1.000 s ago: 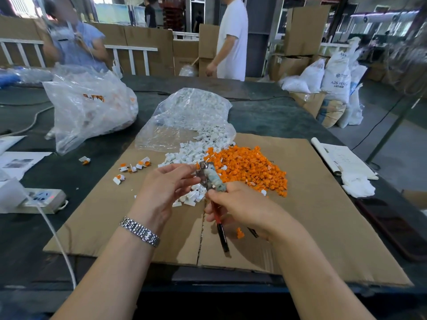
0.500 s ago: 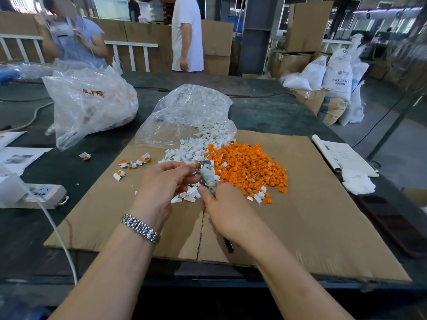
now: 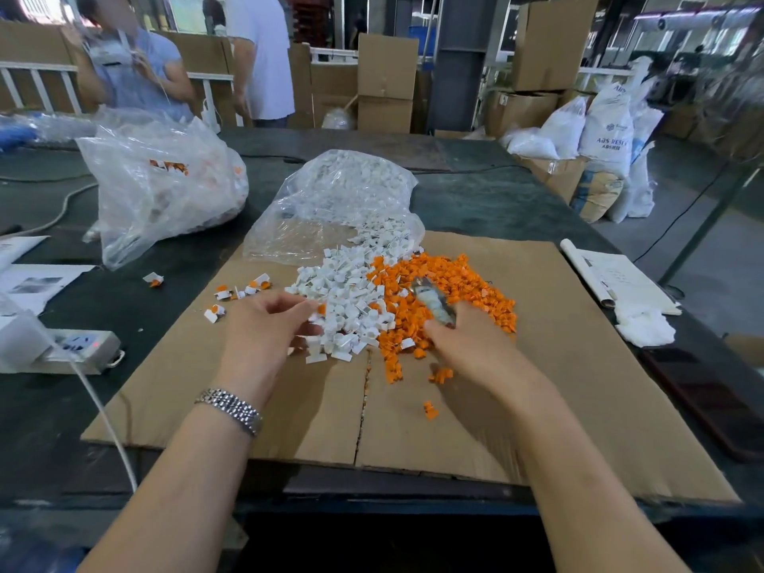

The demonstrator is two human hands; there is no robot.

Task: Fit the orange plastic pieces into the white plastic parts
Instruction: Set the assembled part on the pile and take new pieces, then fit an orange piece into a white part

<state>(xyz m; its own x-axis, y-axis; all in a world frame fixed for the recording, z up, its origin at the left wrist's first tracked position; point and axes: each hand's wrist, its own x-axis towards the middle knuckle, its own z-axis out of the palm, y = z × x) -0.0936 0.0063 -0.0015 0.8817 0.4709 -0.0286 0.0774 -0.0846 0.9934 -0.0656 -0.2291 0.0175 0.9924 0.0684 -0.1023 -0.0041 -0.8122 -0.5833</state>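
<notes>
A heap of white plastic parts (image 3: 347, 303) lies on a cardboard sheet (image 3: 558, 366), touching a heap of orange pieces (image 3: 446, 291) on its right. My left hand (image 3: 268, 328) hovers at the white heap's left edge with curled fingers. A small orange-tipped piece (image 3: 321, 310) shows at its fingertips. My right hand (image 3: 475, 349) grips a tape-wrapped metal tool (image 3: 434, 303) over the near side of the orange heap. Several fitted white-and-orange pieces (image 3: 244, 289) lie scattered to the left.
An open clear bag of white parts (image 3: 339, 200) lies behind the heaps. A fuller bag (image 3: 161, 188) stands at the left. A power strip (image 3: 82, 345) and cable sit near left. Papers (image 3: 620, 279), a white cloth (image 3: 645, 324) and a dark flat device (image 3: 703, 390) lie right. Two people stand beyond the table.
My hands, which met over the white heap with the tool against a piece, have parted. The left drew back leftward. The right carried the tool to the orange heap.
</notes>
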